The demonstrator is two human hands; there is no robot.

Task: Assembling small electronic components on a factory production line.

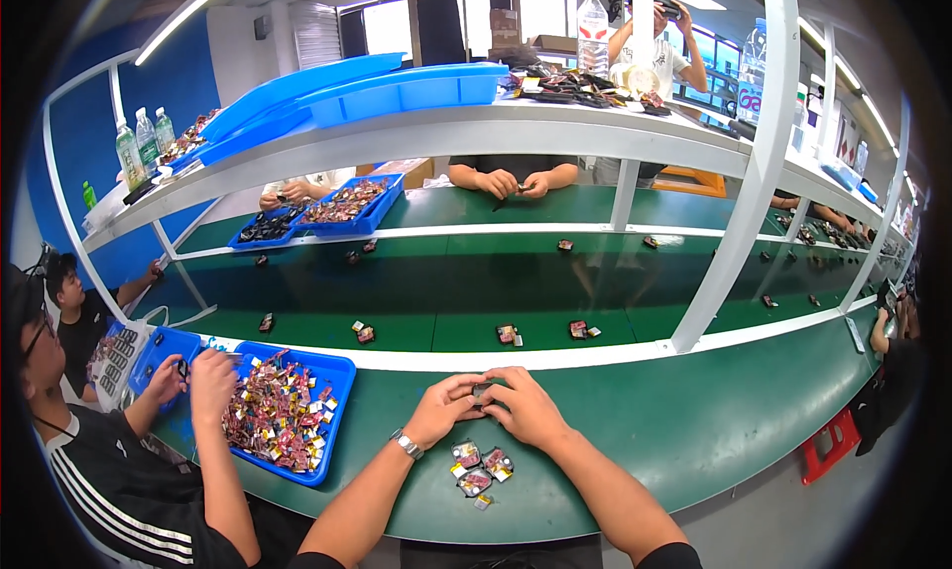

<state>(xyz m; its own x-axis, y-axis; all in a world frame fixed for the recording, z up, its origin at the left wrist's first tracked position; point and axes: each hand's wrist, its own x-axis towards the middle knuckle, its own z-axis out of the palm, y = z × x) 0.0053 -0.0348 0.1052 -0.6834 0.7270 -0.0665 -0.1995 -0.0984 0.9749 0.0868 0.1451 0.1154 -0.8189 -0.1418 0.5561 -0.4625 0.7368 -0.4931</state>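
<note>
A factory assembly workshop, by the look of it. The sign is a long green table (694,420) fitted with white rails, with workers along both its sides, one person (124,470) at its left. Small units (508,334) lie spaced out along the table, a blue tray (344,410) heaped with parts stands on it, a metal-framed shelf (476,134) spans above it, and strip lights (186,19) run overhead.

Pinkish parts (475,483), green tabletop (694,410), blue tray (345,371)
</note>
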